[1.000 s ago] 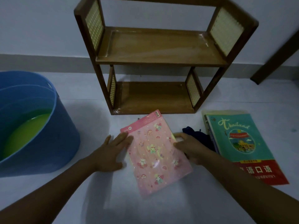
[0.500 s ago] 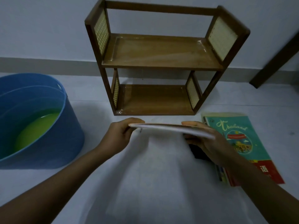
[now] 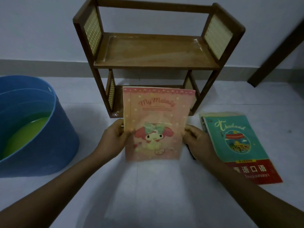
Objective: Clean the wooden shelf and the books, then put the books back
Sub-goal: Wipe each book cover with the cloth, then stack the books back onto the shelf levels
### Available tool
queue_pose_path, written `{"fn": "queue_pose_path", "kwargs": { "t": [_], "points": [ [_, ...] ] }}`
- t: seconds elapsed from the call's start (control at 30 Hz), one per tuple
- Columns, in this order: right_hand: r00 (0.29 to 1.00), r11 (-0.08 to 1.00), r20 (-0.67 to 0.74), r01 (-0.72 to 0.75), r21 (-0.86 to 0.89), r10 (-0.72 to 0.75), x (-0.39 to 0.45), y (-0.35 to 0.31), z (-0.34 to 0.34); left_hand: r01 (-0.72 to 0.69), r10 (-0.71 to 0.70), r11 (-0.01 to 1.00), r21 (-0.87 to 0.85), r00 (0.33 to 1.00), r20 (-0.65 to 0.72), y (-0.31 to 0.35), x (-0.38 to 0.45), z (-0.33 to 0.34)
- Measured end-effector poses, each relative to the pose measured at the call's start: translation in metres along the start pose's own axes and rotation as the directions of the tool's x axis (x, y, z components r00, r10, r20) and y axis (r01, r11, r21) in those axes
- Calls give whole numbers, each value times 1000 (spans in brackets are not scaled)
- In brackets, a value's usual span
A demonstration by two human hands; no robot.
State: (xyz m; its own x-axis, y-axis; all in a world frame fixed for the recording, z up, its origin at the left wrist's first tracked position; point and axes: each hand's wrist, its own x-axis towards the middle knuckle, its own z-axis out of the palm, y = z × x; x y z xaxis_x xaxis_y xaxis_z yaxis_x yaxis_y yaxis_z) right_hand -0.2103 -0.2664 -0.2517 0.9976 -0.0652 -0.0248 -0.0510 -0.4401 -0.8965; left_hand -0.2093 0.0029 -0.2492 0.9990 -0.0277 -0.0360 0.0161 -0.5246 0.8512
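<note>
A pink book (image 3: 157, 124) is held upright in front of the wooden shelf (image 3: 156, 53), its front cover turned toward the camera. "My Melody" is printed across the top in looping script, above a cartoon figure with a pink hood and a pale green bow; the smaller line beneath the title cannot be read. The left edge of the book is pinched by the left hand (image 3: 113, 139), thumb on the cover and fingers curled behind. The right edge is gripped by the right hand (image 3: 197, 140) in the same way, though its fingers are mostly hidden behind the book. The lower tier of the shelf is largely covered by the book; the upper tier is seen bare, with pale woven side panels.

To the right, a teal book (image 3: 236, 139) lies flat on the floor (image 3: 148, 186) — "Thailand" is written across its cover above a round picture of buildings, and large Chinese characters stand on its red lower band, with a line beneath them too blurred to read. At least one more book is stacked under it, only its edges showing. Something dark beside the right wrist cannot be made out.

At the left, a blue tub (image 3: 49, 137) holding yellow-green liquid is cut off by the frame edge.
</note>
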Motion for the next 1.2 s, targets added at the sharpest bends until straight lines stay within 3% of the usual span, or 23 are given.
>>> {"fn": "queue_pose_path", "kwargs": {
  "t": [0.1,0.23,0.37,0.47,0.57,0.67,0.83,0.9,0.97,1.07,1.2],
  "points": [
    [988,989,59,-136,-57,140,1,16,13,174,-179,979,102,983,40,-11,-1,13],
    [927,949,220,-274,-155,304,-3,31,38,262,-321,899,351,939,121,-50,-2,32],
    [893,931,341,-185,-315,293,-11,40,54,232,-335,852,469,930,148,-76,-4,36],
    [870,908,391,-136,-396,300,-13,38,47,197,-304,791,580,948,93,-66,-13,37],
    [931,917,290,-97,-387,220,0,27,11,25,-142,776,631,981,135,-35,-14,50],
    [990,879,41,-98,-467,132,22,30,-50,-131,21,863,488,974,224,12,-2,90],
    [909,738,-279,-415,-533,310,35,69,-150,-263,153,947,182,872,465,92,31,192],
    [873,664,-348,-487,-568,343,31,85,-173,-186,84,971,152,855,512,107,42,232],
    [823,628,-402,-567,-534,402,26,105,-190,-24,-75,982,185,859,506,114,52,265],
    [775,663,-320,-632,-401,546,20,135,-197,202,-292,950,238,846,447,113,65,292],
    [807,711,-272,-590,-382,523,17,157,-195,420,-381,908,-12,835,397,114,71,295]
  ]
}}
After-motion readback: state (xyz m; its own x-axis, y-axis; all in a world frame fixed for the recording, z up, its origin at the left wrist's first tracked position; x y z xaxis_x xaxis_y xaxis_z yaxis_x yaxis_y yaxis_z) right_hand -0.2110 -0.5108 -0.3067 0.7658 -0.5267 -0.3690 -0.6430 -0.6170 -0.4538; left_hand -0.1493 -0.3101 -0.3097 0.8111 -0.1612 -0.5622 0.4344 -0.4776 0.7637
